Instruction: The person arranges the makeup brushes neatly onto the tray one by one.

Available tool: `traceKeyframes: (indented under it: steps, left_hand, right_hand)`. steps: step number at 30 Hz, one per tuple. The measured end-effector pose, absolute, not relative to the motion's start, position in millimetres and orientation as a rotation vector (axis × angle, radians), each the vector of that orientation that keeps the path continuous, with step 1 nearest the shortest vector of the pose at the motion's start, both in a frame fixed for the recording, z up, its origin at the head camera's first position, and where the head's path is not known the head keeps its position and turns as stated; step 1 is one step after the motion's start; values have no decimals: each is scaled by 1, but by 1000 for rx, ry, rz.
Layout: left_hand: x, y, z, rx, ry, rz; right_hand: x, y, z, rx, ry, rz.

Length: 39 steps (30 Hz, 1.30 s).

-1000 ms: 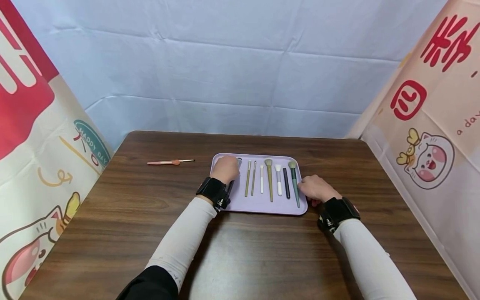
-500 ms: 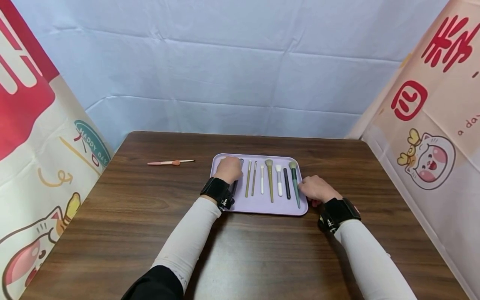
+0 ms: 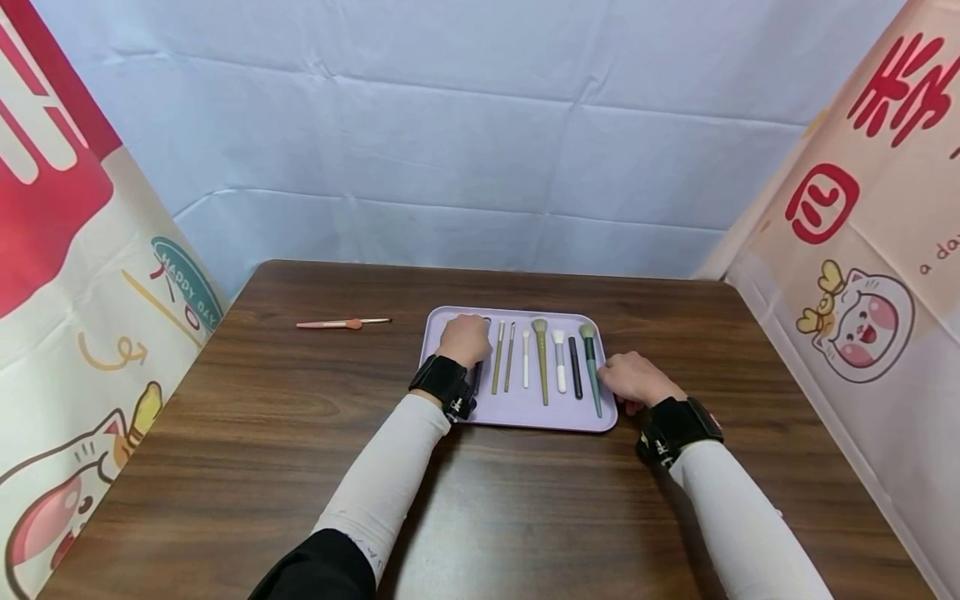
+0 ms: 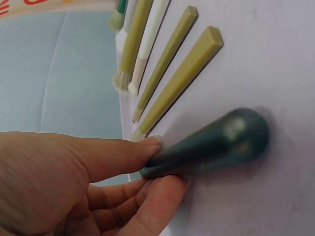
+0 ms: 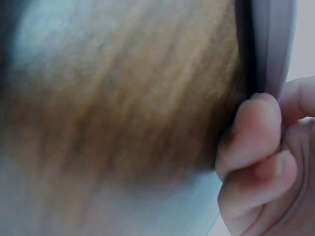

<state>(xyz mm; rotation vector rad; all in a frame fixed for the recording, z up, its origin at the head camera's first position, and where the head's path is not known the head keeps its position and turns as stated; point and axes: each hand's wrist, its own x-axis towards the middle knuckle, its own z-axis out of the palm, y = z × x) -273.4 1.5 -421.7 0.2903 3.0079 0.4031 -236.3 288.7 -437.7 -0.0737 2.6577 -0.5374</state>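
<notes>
My left hand pinches a dark-handled makeup brush between thumb and fingers, over the left part of the lilac tray. The handle's rounded end points toward me; the hand covers much of its far end. Beside it lie two slim olive brushes, then a thin white brush and a larger olive brush. Farther right are a white brush, a black one and a green one. At the tray's right edge, my right hand grips the rim with curled fingers.
A pinkish brush lies on the brown wooden table, left of the tray, with a thin brush end to end with it. A pale cloth hangs behind the table, and printed cloths flank both sides.
My left hand has slid a little to the right with the dark brush, closer to the olive brushes. The right hand stays at the tray's edge.
</notes>
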Motion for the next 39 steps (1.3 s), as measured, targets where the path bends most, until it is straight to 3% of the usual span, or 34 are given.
traceKeyframes:
  steps: [39]
  left_hand:
    - [-272,-10,-414,179,3053,383]
  right_hand:
    - [-236,289,-439,-71,2654,-548]
